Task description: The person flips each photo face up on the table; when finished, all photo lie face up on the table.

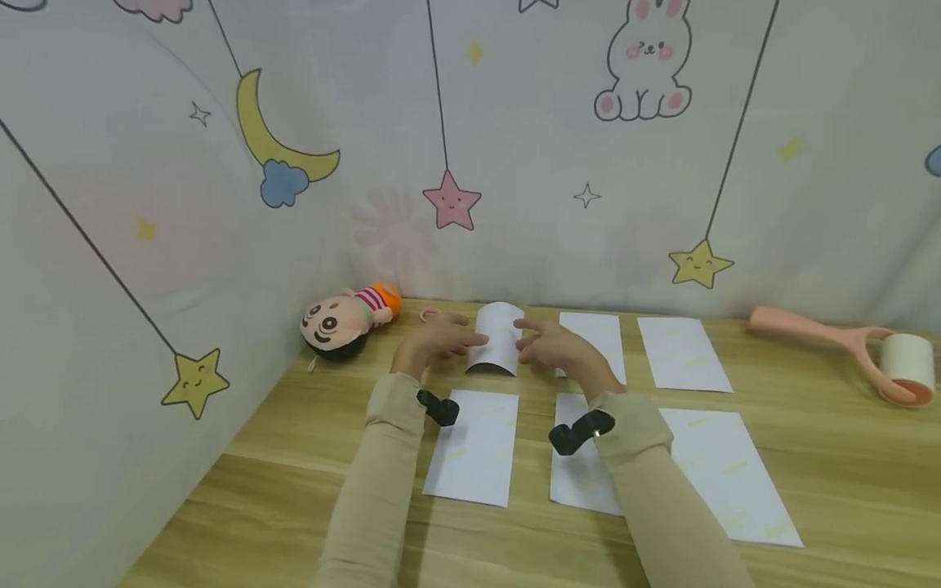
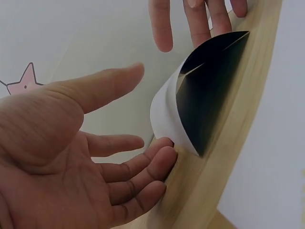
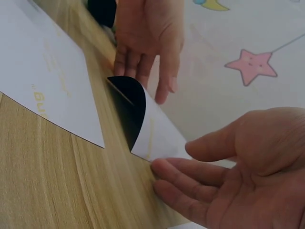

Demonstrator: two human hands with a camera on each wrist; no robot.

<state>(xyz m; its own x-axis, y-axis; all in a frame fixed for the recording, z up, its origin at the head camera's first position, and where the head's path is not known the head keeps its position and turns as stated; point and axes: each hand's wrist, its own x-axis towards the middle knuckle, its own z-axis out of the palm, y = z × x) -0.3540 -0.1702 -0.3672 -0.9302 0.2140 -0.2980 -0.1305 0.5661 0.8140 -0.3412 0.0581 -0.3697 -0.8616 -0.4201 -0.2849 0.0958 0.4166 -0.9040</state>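
Observation:
A white card with a dark underside [image 1: 498, 333] stands bowed up like an arch at the back row of cards on the wooden table. My left hand [image 1: 435, 336] is at its left side; the left wrist view shows the fingertips [image 2: 164, 143] at the card's lower edge, the thumb held apart. On the opposite side is my right hand [image 1: 555, 346], with loosely bent fingers. Its fingertips [image 3: 159, 168] meet the near corner of the card in the right wrist view, and its thumb is clear of the fingers. Neither hand grips the card.
Several flat white cards lie around, one front left [image 1: 474, 449], one front right [image 1: 728, 474], one back right [image 1: 682, 353]. A doll [image 1: 340, 322] lies at the back left. A pink-handled roller [image 1: 823, 331] lies right. A patterned curtain [image 1: 544, 253] hangs behind.

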